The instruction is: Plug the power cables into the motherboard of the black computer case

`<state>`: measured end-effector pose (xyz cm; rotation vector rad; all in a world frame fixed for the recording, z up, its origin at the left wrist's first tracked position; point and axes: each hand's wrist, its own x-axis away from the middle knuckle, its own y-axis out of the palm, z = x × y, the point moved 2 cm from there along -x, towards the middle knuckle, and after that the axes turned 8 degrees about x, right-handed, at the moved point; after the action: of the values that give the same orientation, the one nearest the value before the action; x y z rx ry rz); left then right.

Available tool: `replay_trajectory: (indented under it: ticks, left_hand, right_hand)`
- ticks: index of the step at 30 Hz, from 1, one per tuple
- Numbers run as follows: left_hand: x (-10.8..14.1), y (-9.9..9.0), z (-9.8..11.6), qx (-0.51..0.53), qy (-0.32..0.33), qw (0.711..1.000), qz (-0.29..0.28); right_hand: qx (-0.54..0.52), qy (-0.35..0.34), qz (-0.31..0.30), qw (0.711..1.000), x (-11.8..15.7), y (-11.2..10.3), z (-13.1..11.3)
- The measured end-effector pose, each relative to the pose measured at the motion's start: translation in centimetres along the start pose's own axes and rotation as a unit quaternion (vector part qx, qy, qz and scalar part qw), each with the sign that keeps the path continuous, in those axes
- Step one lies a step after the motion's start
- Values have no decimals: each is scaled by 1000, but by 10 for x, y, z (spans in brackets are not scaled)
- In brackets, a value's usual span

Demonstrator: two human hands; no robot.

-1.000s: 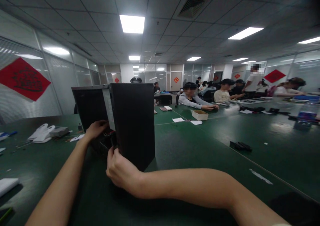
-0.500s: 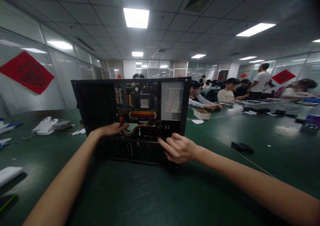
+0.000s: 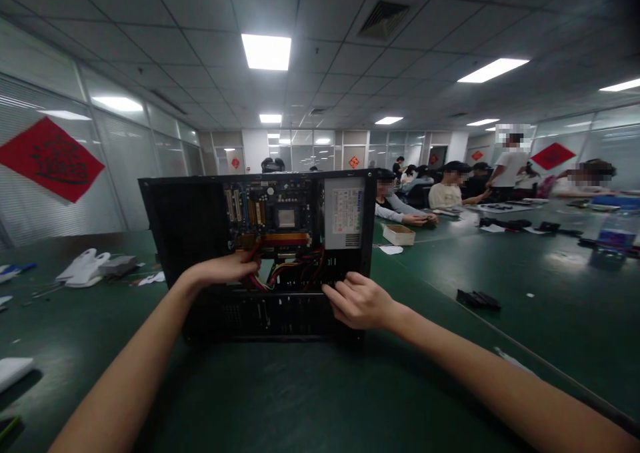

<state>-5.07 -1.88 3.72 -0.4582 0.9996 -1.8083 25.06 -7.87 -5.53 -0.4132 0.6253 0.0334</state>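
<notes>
An open computer case [image 3: 235, 313] stands upright on the table in front of me, its inside facing me. In it sit a motherboard [image 3: 265, 206] with a bare square processor spot and a silver power supply [image 3: 343, 213] at the upper right. My left hand [image 3: 227, 269] reaches in below the motherboard, its fingers closed round a bundle of coloured power cables [image 3: 283, 269]; the fingertips are partly hidden. At the lower right, my right hand [image 3: 363, 301] is curled against the case, its fingertips on the lower inner rail.
Left on the green table [image 3: 280, 393] lie a white plastic bag [image 3: 84, 269] and a grey box [image 3: 118, 265]. To the right are a small open box [image 3: 399, 234], black parts [image 3: 479, 300] and a water bottle [image 3: 617, 233]. Several people sit along the table.
My left hand has closed round the cables and drawn its fingers in; the cables have shifted. My right hand stays at the lower rail. The view has tilted slightly upward.
</notes>
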Motion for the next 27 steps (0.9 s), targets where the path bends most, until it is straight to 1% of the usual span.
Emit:
replay_trajectory:
  ticks: [1,2,4,6,9,11,12,13,14,15,17,18,19,20,21,22,25,27]
  left_hand:
    - [2,2,11,9,11,999,-42]
    - [3,3,22,18,30,998,-50]
    - [5,6,41,11,64,997,-35]
    - [6,10,55,9,83,996,-21]
    - [8,13,68,45,100,994,-29]
    - [11,13,73,75,112,990,-35]
    - [12,13,76,88,118,988,-39]
    - [14,12,79,101,128,986,-45]
    - [16,11,82,112,138,982,-56]
    - [19,11,85,120,149,979,-69]
    - [25,10,92,134,164,973,-88]
    - [28,9,96,137,167,972,-89]
    - [32,8,99,139,167,973,-83]
    - [36,6,103,139,164,974,-68]
    - [39,3,106,139,161,976,-48]
    - [42,1,108,137,157,978,-25]
    - [51,-9,112,139,154,977,57]
    - [55,-14,112,142,153,972,103]
  right_hand:
    - [1,2,-3,1000,0,0,0]
    - [2,2,-8,1000,0,0,1]
    - [3,4,-21,1000,-1,-2,1]
    - [-11,21,-44,999,-5,-7,-1]
    - [-82,82,-80,990,-18,-22,-4]
    - [-174,154,-79,969,-34,-33,-5]
    - [-236,201,-68,948,-43,-38,-4]
    - [-309,249,-56,916,-53,-41,-3]
    - [-389,293,-41,873,-64,-43,-1]
    - [-469,326,-26,820,-75,-43,1]
    - [-601,366,4,710,-96,-41,5]
    - [-645,380,20,663,-105,-40,8]
    - [-673,393,36,625,-114,-39,11]
    - [-689,404,50,599,-121,-40,15]
    - [-696,411,63,586,-127,-41,19]
    - [-695,416,78,581,-133,-43,23]
    - [-680,427,127,583,-143,-54,37]
    - [-675,432,146,580,-146,-63,43]
